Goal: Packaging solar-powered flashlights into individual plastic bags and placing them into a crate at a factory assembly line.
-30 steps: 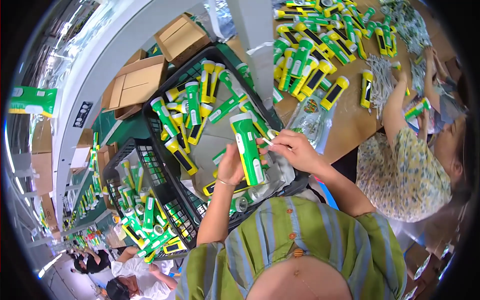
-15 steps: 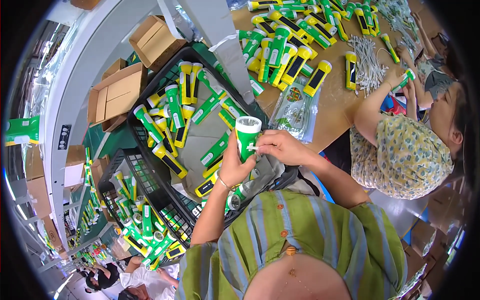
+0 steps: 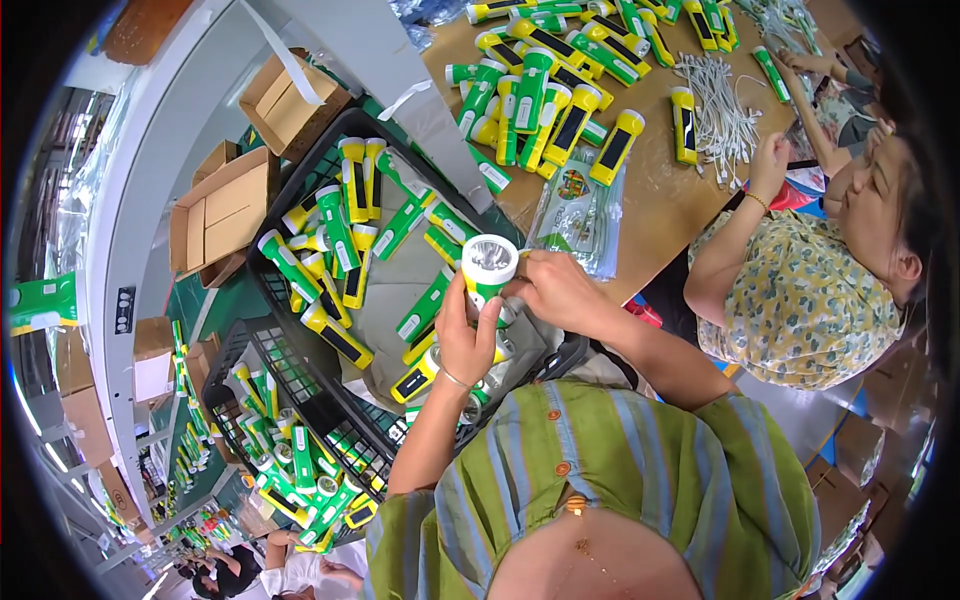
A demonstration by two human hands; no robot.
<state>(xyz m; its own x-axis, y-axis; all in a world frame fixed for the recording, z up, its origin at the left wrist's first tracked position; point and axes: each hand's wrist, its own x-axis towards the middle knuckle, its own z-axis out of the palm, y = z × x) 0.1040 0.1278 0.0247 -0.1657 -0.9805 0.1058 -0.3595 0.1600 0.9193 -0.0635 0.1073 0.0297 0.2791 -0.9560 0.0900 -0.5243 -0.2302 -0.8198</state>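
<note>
A black plastic crate of green and yellow flashlights sits at the left, just beside the desk. Over the crate, a person's left hand wraps its fingers around the body of a green flashlight held lens-up, while the right hand grips its side with curled fingers. Farther right, rows of flashlights and white cords cover the desk, where a co-worker in a floral top sits.
</note>
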